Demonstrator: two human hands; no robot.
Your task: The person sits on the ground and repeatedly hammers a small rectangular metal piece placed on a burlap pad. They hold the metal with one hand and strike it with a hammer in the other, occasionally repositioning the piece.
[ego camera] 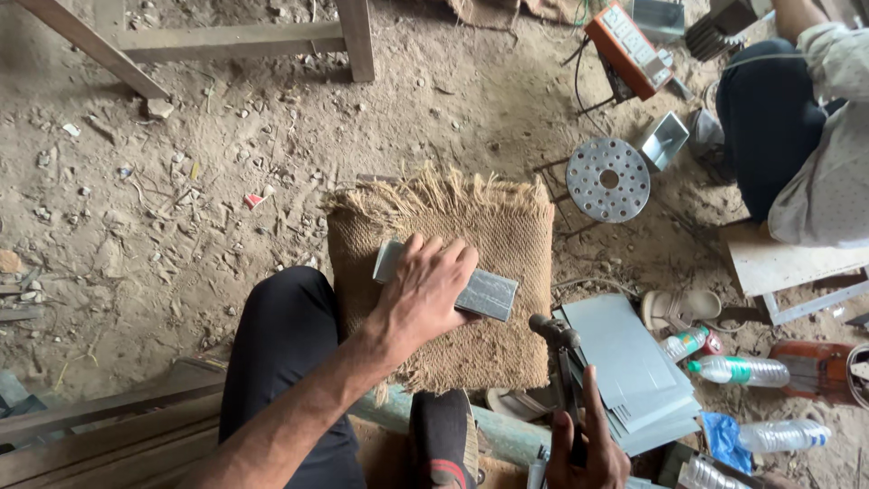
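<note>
1. The left hand (pixel 425 288) lies palm-down, fingers spread and curled over a flat grey metal piece (pixel 471 288), pressing it onto a folded burlap sack (pixel 489 272) that sits on the dirt floor (pixel 181 181) just beyond the person's knee.
2. The metal piece lies tilted across the middle of the sack, with one corner showing left of the fingers and the wider end sticking out to the right.
3. The right hand (pixel 584 448) is low at the frame's bottom edge. It seems closed around a dark tool handle with one finger raised, though the grip is partly cut off and I cannot tell for sure.
4. Just right of the sack is a stack of grey metal sheets (pixel 625 362), with a round-headed tool (pixel 554 330) resting at its near corner.
5. Farther off lie a perforated metal disc (pixel 608 179), plastic bottles (pixel 738 371) and a sandal (pixel 679 308). Another person's dark-trousered leg (pixel 769 118) is at the upper right.
6. Risks, as I judge them: the sheet's thin edges could cut the pressing fingers if it slides on the coarse weave. The soft sack may let the piece shift or flex under a blow, and the left fingers lie over the piece, so a strike aimed at it could catch them.
</note>
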